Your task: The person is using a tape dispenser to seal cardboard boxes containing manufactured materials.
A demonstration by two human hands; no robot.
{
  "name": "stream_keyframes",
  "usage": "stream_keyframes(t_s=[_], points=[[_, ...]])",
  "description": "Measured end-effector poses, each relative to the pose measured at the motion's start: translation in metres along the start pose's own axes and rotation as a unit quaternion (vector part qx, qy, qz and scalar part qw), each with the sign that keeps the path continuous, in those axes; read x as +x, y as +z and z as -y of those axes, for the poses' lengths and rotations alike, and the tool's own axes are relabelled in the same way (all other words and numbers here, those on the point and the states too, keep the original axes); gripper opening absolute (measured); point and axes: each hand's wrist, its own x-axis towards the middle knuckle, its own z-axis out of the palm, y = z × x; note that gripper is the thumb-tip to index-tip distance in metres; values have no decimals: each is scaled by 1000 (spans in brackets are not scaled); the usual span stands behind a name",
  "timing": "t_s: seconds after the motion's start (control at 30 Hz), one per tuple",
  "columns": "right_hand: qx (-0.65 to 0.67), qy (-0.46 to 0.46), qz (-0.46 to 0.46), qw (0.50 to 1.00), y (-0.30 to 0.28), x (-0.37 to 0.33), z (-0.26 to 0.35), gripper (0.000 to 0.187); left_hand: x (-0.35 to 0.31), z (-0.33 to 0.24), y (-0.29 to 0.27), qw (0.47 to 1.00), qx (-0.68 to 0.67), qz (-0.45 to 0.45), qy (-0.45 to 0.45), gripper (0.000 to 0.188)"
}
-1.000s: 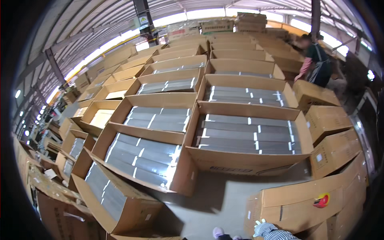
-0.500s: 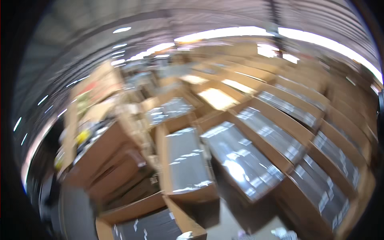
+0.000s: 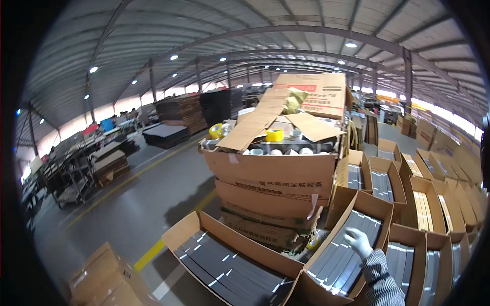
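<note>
My right hand (image 3: 359, 243), in a white glove with a striped sleeve, hovers over a long open cardboard box (image 3: 304, 278). That box is filled with dark grey flat strips (image 3: 334, 260) banded in white. The fingers are partly bent and hold nothing that I can see. Whether they touch the strips cannot be made out. To the left lies another open box (image 3: 181, 222) with similar dark strips (image 3: 219, 265). My left hand is out of view.
A tall stack of cartons (image 3: 270, 168) stands ahead, topped by yellow tape rolls (image 3: 274, 135) and cardboard flaps. Rows of open boxes (image 3: 426, 204) fill the right. At lower left sit closed cartons (image 3: 104, 278). A yellow floor line (image 3: 149, 255) and a loaded rack (image 3: 71, 178) are left.
The view has swung left and sharpened, so the carton stack now sits mid-view. My right hand has come fully into sight over a box of strips; a white-gloved hand at the lower edge is gone.
</note>
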Motion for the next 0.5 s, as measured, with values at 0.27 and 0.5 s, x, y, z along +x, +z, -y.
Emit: stream_keyframes(t_s=[0.27, 0.5], points=[[412, -18, 278, 868, 241, 312, 226, 48, -2, 3, 26, 893, -302, -187, -277, 28], [424, 140, 172, 878, 455, 569, 171, 28, 66, 3, 45, 946, 282, -161, -10, 30]])
